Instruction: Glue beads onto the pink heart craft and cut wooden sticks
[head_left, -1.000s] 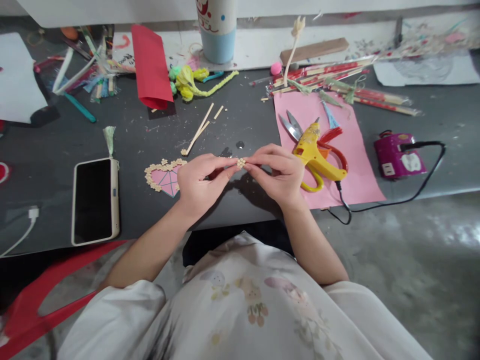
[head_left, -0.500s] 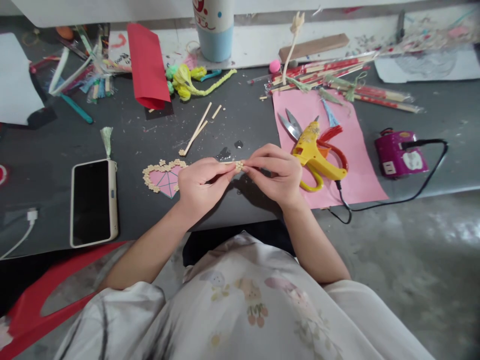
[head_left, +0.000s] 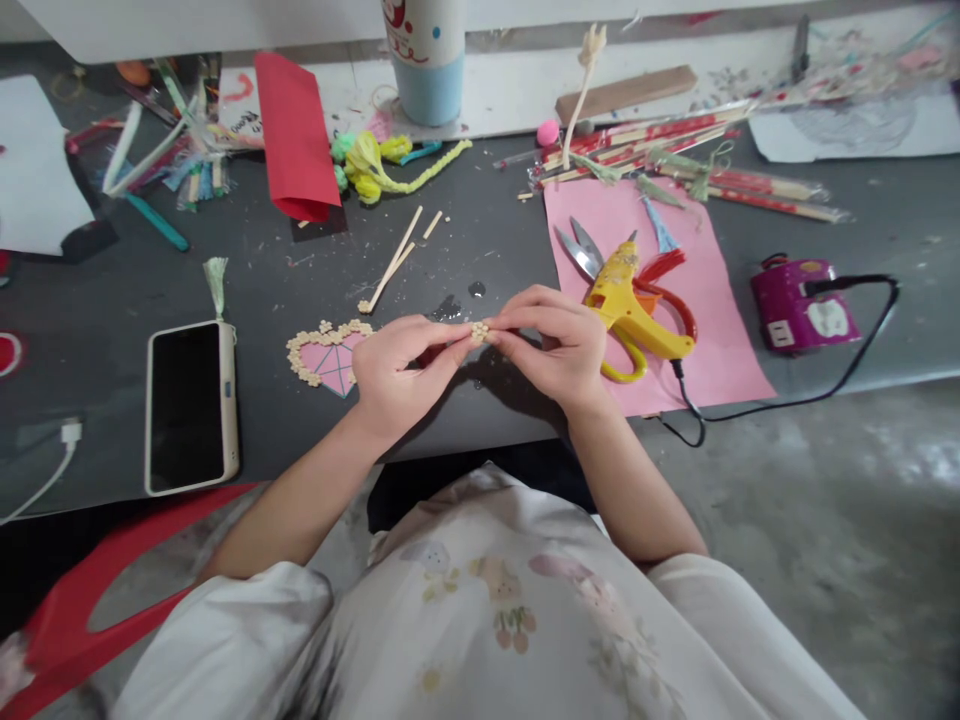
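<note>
Both hands are together over the bench point(head_left: 112, 290) edge. The left hand point(head_left: 394, 370) and right hand point(head_left: 559, 345) meet at the fingertips, each pinched on one tiny cream flower point(head_left: 480, 331) held between them, just above the surface. It may sit on a thin stick, but it's too small to tell. My read on doing this bit well: it's fine fingertip work, so use a light pinch w/ thumb and index only, wrists low and close to the bench for steadiness, and the flower turned face-up so it stays in sight. Squeeze too hard and a piece that small could crush or flick off into the clutter. The flower is dead centre between the two hands, touching both. The pink heart point(head_left: 326, 355) w/ its flower border lies just beside the left hand on the outer side. The yellow glue gun point(head_left: 630, 305) rests on pink paper point(head_left: 712, 330) right next to the right hand, w/ scissors point(head_left: 581, 250) behind it. Spare sticks point(head_left: 394, 262) lie a bit further back, and a phone point(head_left: 191, 405) is well off to the left.
</note>
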